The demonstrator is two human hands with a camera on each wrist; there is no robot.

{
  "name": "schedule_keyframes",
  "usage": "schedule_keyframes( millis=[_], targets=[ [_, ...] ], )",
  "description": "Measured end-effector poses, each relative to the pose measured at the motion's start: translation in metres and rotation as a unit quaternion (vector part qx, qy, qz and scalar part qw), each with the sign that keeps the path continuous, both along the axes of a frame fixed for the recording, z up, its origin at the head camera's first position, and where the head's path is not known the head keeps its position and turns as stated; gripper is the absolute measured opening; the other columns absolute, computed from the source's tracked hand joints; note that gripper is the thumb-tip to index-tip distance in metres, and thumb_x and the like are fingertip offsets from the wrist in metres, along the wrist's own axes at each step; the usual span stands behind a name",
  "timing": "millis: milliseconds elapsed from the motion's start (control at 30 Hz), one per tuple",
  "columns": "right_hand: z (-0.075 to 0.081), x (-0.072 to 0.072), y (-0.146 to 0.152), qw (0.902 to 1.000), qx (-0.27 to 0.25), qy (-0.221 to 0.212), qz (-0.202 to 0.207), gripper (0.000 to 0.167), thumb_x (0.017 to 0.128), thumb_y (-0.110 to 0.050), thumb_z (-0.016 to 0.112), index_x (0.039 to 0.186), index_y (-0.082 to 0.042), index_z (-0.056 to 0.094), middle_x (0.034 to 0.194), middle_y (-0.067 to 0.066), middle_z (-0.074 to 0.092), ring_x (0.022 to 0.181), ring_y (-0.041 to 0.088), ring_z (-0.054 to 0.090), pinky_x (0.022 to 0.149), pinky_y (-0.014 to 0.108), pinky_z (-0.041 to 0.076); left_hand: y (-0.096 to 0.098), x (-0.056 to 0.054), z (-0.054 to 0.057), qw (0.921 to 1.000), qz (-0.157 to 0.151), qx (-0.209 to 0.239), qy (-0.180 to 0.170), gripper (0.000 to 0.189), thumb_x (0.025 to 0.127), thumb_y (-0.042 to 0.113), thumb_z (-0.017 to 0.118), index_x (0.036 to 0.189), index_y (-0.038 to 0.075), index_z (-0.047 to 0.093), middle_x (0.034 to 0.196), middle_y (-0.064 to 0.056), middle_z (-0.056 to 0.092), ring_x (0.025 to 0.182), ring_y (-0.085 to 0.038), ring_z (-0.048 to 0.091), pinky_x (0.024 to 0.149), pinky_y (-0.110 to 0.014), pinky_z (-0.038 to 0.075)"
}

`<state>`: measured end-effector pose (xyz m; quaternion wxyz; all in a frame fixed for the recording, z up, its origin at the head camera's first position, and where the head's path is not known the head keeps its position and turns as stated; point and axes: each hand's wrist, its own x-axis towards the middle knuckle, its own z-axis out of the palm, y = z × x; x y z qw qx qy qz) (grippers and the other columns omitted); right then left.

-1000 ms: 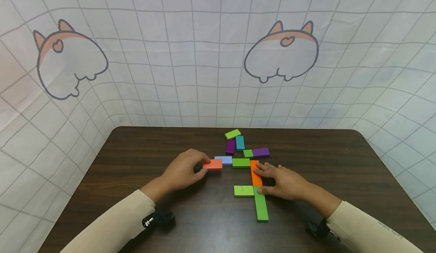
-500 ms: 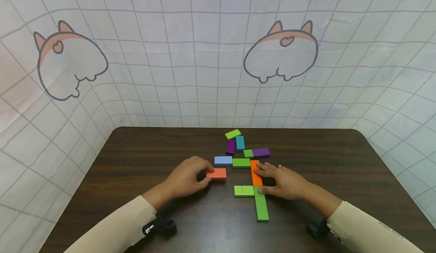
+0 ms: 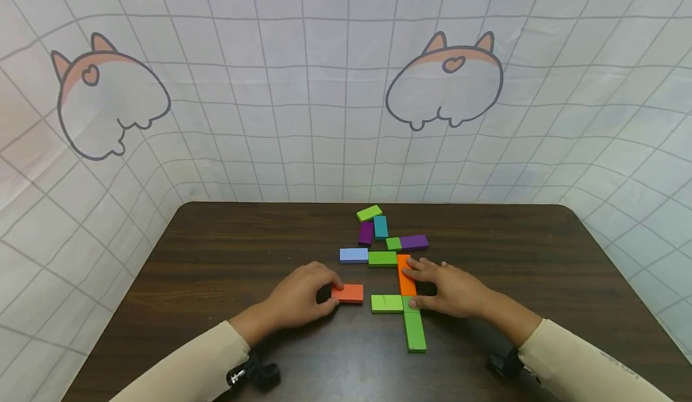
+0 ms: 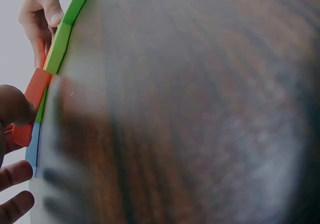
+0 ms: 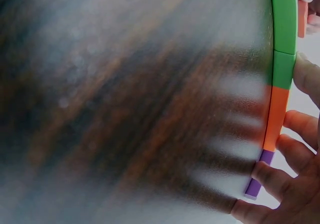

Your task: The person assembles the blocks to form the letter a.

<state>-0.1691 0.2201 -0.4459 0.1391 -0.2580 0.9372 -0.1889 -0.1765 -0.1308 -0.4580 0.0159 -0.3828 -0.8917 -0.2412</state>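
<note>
Seen from the head, a person's left hand (image 3: pixel 301 297) pinched a coral-red block (image 3: pixel 350 294) by its left end, thumb and fingers closed to the block's width, well in from the left edge of a dark wood-grain table (image 3: pixel 205 264). The block's free end faced a lime-green block (image 3: pixel 386 304), near it but apart. The right hand (image 3: pixel 454 288), fingers extended and spread, touched an orange block (image 3: pixel 406 276) and, with its thumb, a square green block (image 3: pixel 411 303), gripping neither. A light, level pinch that left the free end exposed looked the sound way to handle the piece; even, gentle pressure from the right hand seemed best for keeping its two blocks in line. A sideways knock could have skewed them. The table's near edge fell outside the frame.

From the left wrist, the thumb covered part of the coral-red block, while two other fingers stood apart from it. The hand was cropped at the left, the table was blurred, and whether the block touched the surface was hard to tell. Setting it flat would likely call for lowering both ends together.

From the right wrist, the right hand's fingertips met the blocks' edge; its palm was cropped at the right. A purple block (image 5: pixel 254 185) showed partly behind a finger, and how firmly the hand pressed could not be judged.
</note>
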Motion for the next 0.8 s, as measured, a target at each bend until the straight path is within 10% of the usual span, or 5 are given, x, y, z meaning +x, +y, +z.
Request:
schedule_keyframes(
  millis=[800],
  targets=[
    [0.0019, 0.001, -0.0013, 1.0, 0.004, 0.003, 0.001, 0.075, 0.093, -0.058, 0.067, 0.152, -0.015, 0.052, 0.162, 0.006, 0.037, 0.148, 0.032, 0.034, 0.114, 0.062, 0.028, 0.0075, 0.0056, -0.0055, 0.999, -0.014, -0.039, -0.018, 0.024, 0.091, 0.032, 0.078, 0.113, 0.022, 0.074, 0.107, 0.016, 0.068, 0.109, -0.013, 0.055, 0.096, -0.041, 0.048]
  ],
)
